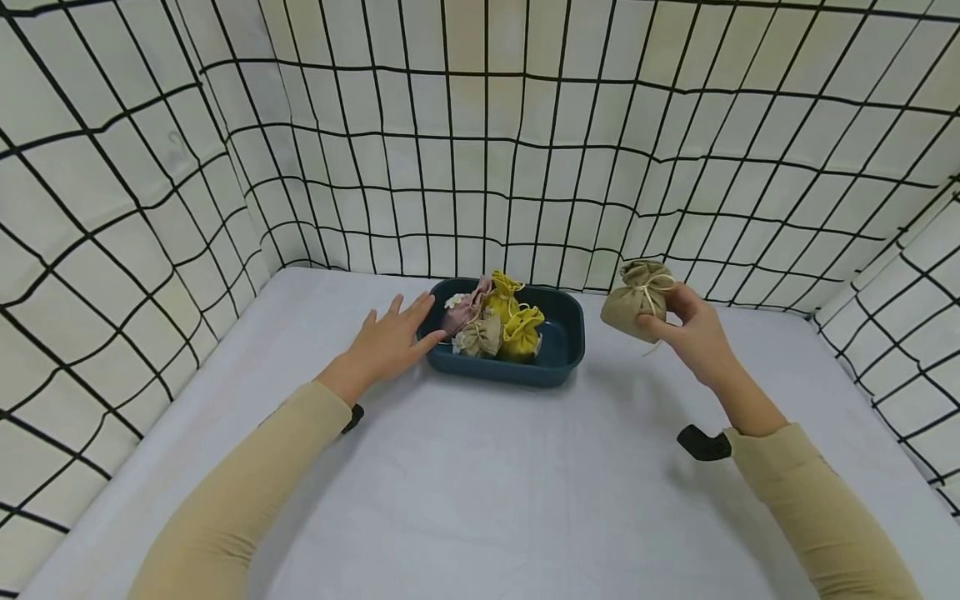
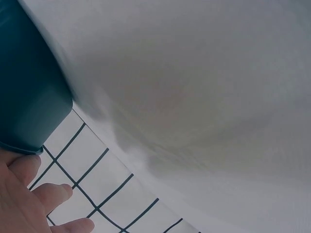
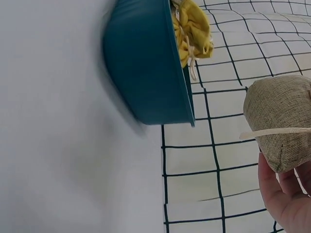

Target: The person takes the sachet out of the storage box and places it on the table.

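My right hand (image 1: 695, 333) pinches a beige drawstring pouch (image 1: 633, 304) by its tied side, holding it up to the right of a dark blue plastic basin (image 1: 562, 333). In the right wrist view the pouch (image 3: 282, 116) shows its rounded cloth body and a pale cord. My left hand (image 1: 390, 337) lies with straight, spread fingers at the basin's left rim. Inside the basin are a pink pouch (image 1: 459, 315), another beige pouch (image 1: 480, 335) and two yellow pouches, one in front (image 1: 521, 333) and one behind (image 1: 504, 296). The left wrist view shows the left fingers (image 2: 51, 196) by the basin's rim.
A white cloth covers the table (image 1: 480, 483). Black wire grid panels (image 1: 480, 150) over white sheeting stand at the back and both sides. Dark wrist mounts (image 1: 703, 443) stick out beside both sleeves.
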`<act>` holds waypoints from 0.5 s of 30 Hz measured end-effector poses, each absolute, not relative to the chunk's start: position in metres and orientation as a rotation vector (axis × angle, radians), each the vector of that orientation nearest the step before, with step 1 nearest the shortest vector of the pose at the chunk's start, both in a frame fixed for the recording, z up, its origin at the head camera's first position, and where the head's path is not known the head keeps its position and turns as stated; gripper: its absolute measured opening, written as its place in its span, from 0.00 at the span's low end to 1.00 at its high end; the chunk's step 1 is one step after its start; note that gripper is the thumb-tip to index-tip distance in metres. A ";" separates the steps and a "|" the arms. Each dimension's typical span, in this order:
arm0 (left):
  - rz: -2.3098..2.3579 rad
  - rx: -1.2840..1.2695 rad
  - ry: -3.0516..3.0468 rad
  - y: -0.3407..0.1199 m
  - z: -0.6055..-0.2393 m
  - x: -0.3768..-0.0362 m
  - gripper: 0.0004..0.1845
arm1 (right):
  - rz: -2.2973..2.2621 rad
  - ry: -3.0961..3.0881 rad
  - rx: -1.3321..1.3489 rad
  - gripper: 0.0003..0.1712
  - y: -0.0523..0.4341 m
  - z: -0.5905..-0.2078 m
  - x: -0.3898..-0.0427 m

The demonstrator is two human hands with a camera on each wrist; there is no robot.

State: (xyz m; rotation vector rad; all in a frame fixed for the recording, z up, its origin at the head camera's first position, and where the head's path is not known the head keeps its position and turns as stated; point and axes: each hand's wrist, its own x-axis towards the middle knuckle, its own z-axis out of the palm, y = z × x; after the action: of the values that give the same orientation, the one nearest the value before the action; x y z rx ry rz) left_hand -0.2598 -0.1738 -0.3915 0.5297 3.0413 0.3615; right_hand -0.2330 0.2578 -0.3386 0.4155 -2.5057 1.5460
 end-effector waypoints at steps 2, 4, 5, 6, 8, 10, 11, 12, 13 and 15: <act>0.360 0.528 3.042 -0.174 -0.391 -0.260 0.42 | 1.557 -2.489 0.418 0.26 0.261 -0.338 -0.234; 0.360 0.524 3.040 -0.174 -0.391 -0.259 0.42 | 1.551 -2.485 0.414 0.26 0.265 -0.338 -0.236; 0.360 0.523 3.039 -0.174 -0.391 -0.259 0.41 | 1.553 -2.477 0.413 0.26 0.267 -0.338 -0.237; 0.359 0.523 3.038 -0.174 -0.390 -0.259 0.41 | 1.556 -2.471 0.410 0.26 0.268 -0.338 -0.238; 0.360 0.524 3.036 -0.174 -0.391 -0.260 0.41 | 1.568 -2.453 0.402 0.24 0.272 -0.339 -0.240; 0.360 0.526 3.034 -0.174 -0.391 -0.260 0.41 | 1.583 -2.435 0.394 0.22 0.276 -0.340 -0.242; 0.360 0.527 3.035 -0.173 -0.392 -0.261 0.41 | 1.596 -2.424 0.392 0.22 0.278 -0.340 -0.242; 0.359 0.527 3.035 -0.174 -0.392 -0.261 0.41 | 1.600 -2.422 0.387 0.21 0.280 -0.341 -0.243; 0.360 0.526 3.036 -0.174 -0.392 -0.261 0.42 | 1.602 -2.422 0.382 0.21 0.282 -0.341 -0.244; 0.355 0.523 3.038 -0.174 -0.392 -0.261 0.42 | 1.607 -2.427 0.371 0.21 0.287 -0.341 -0.245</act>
State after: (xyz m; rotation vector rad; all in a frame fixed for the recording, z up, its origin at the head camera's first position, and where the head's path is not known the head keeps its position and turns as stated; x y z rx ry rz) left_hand -0.2613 -0.1735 -0.3923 0.5226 3.0381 0.3555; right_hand -0.2451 0.2867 -0.3407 0.3706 -2.4272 1.6072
